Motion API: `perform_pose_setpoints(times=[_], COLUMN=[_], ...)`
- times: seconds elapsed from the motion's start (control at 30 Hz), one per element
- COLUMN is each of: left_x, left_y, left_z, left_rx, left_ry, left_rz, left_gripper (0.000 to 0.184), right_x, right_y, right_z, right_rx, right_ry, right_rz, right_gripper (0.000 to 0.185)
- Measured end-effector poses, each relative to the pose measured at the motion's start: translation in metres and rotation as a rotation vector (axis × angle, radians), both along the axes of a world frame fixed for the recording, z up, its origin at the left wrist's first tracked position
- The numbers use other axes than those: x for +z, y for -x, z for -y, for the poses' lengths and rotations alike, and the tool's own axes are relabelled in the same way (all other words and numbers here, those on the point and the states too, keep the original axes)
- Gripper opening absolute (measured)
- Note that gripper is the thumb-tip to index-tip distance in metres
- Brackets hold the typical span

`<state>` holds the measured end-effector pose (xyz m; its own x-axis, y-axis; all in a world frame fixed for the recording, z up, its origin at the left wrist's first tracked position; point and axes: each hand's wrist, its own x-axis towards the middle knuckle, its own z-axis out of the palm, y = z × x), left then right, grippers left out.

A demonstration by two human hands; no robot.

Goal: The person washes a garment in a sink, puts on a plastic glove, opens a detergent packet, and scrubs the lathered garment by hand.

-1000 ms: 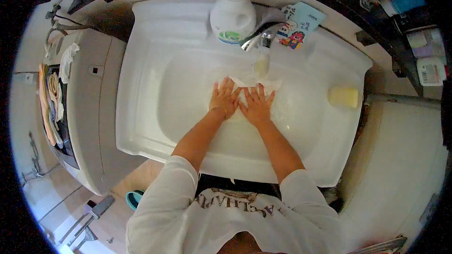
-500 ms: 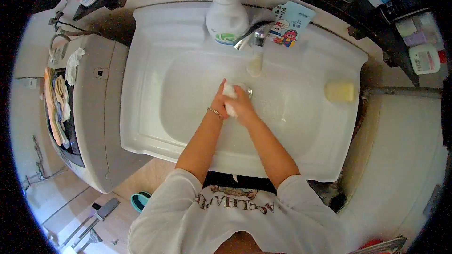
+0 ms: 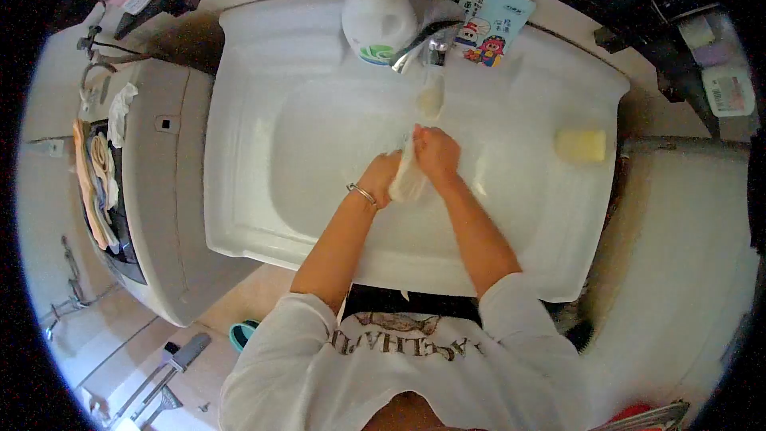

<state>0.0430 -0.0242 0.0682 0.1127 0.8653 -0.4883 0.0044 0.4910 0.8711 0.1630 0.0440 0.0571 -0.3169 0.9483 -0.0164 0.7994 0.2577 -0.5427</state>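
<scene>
White washbasin (image 3: 247, 80), faucet (image 3: 436, 51) at its far side: the left hand (image 3: 380, 178) and right hand (image 3: 438, 156) each have a closed grip on a bunched pale cloth (image 3: 408, 181), held over the bowl (image 3: 315, 164). Firm, even pressure, kept low, should limit splashing.

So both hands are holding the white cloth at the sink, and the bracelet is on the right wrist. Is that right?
Not quite: the head view shows the bracelet on the left wrist. The left hand and right hand do hold the white cloth at the sink.
</scene>
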Motion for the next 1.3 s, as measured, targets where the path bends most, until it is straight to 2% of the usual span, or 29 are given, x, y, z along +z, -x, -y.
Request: perform_pose_setpoints(times=[0.03, 0.07, 0.1, 0.13, 0.17, 0.2, 0.27, 0.3, 0.37, 0.43, 0.5, 0.53, 0.6, 0.63, 0.7, 0.77, 0.83, 0.87, 0.93, 0.97, 1.03, 1.07, 1.13, 1.17, 1.23, 1.3], left_x=[0.019, 0.028, 0.018, 0.001, -0.011, -0.014, -0.019, -0.022, -0.044, -0.062, -0.066, -0.066, -0.062, -0.060, -0.060, -0.050, -0.052, -0.057, -0.074, -0.084, -0.105, -0.109, -0.084, -0.071, -0.053, -0.043], left_y=[0.003, 0.004, 0.010, 0.020, 0.026, 0.018, -0.009, -0.010, -0.009, -0.008, -0.006, -0.007, -0.009, -0.010, -0.011, -0.007, 0.006, 0.012, 0.014, 0.014, 0.012, 0.011, 0.010, 0.009, 0.006, 0.005], left_z=[-0.009, -0.016, -0.016, -0.014, -0.013, -0.011, -0.006, -0.010, -0.009, -0.008, -0.010, -0.008, -0.008, -0.008, -0.007, -0.011, -0.015, -0.014, -0.009, -0.004, 0.001, 0.002, 0.004, 0.003, 0.000, -0.009], left_rx=[0.031, 0.070, 0.077, -0.034, -0.150, -0.145, -0.369, -0.538, -0.534, -0.537, -0.419, -0.415, -0.270, -0.267, 0.223, 0.611, 0.661, 0.633, 0.539, 0.489, 0.312, 0.220, -0.008, -0.125, -0.236, -0.861], left_ry=[0.176, 0.350, 0.350, 0.223, 0.084, 0.085, -0.052, -0.028, -0.096, -0.161, -0.335, -0.337, -0.212, -0.213, 0.013, 0.354, 0.438, 0.458, 0.319, 0.221, -0.076, -0.204, -0.592, -0.770, -0.937, -0.257], left_rz=[-0.140, -0.274, -0.273, -0.675, -1.072, -1.071, -1.570, -1.353, -1.388, -1.420, -1.445, -1.447, -1.273, -1.272, -0.687, 0.081, 0.580, 0.785, 0.893, 0.908, 0.749, 0.634, -0.026, -0.364, -0.708, -0.885], left_gripper=[0.042, 0.042, 0.042, 0.040, 0.038, 0.038, 0.048, 0.055, 0.056, 0.056, 0.051, 0.051, 0.050, 0.050, 0.047, 0.046, 0.044, 0.044, 0.042, 0.042, 0.041, 0.040, 0.045, 0.048, 0.050, 0.057], right_x=[-0.001, 0.002, 0.005, 0.007, 0.005, 0.003, -0.002, -0.017, -0.050, -0.055, -0.063, -0.067, -0.066, -0.066, -0.059, -0.045, -0.022, 0.006, 0.066, 0.066, 0.063, 0.055, 0.032, 0.029, 0.025, 0.007], right_y=[-0.010, -0.017, -0.022, -0.026, -0.030, -0.029, -0.026, -0.027, -0.027, -0.030, -0.031, -0.030, -0.022, -0.013, 0.005, 0.022, 0.038, 0.043, 0.048, 0.049, 0.049, 0.046, 0.034, 0.031, 0.025, 0.012], right_z=[-0.005, -0.006, -0.005, -0.004, -0.001, 0.007, 0.024, 0.029, 0.035, 0.031, 0.029, 0.027, 0.016, 0.014, 0.020, 0.032, 0.040, 0.049, 0.067, 0.069, 0.072, 0.069, 0.057, 0.054, 0.046, 0.032], right_rx=[0.031, 0.032, -0.012, -0.059, -0.052, -0.048, 0.036, 0.043, 0.233, 0.264, 0.298, 0.281, 0.266, 0.058, -0.149, -0.187, -0.215, -0.215, 0.160, 0.158, 0.216, 0.216, 0.326, 0.325, 0.149, 0.017], right_ry=[0.029, 0.030, 0.034, 0.038, 0.107, 0.105, -0.260, -0.261, -0.254, -0.254, -0.258, -0.253, -0.261, -0.040, 0.181, 0.506, 0.816, 0.813, 0.309, 0.308, 0.100, 0.096, -0.133, -0.137, -0.198, -0.224], right_rz=[0.121, 0.122, 0.177, 0.233, 0.257, 0.258, 0.346, 0.349, 0.266, 0.303, 0.339, 0.324, 0.309, 0.197, 0.083, -0.398, -0.886, -0.883, -0.315, -0.312, -0.093, -0.091, -0.147, -0.144, -0.064, -0.084], right_gripper=[0.026, 0.026, 0.025, 0.028, 0.045, 0.045, 0.056, 0.056, 0.062, 0.061, 0.059, 0.060, 0.060, 0.050, 0.042, 0.045, 0.050, 0.050, 0.040, 0.040, 0.027, 0.027, 0.021, 0.021, 0.018, 0.018])
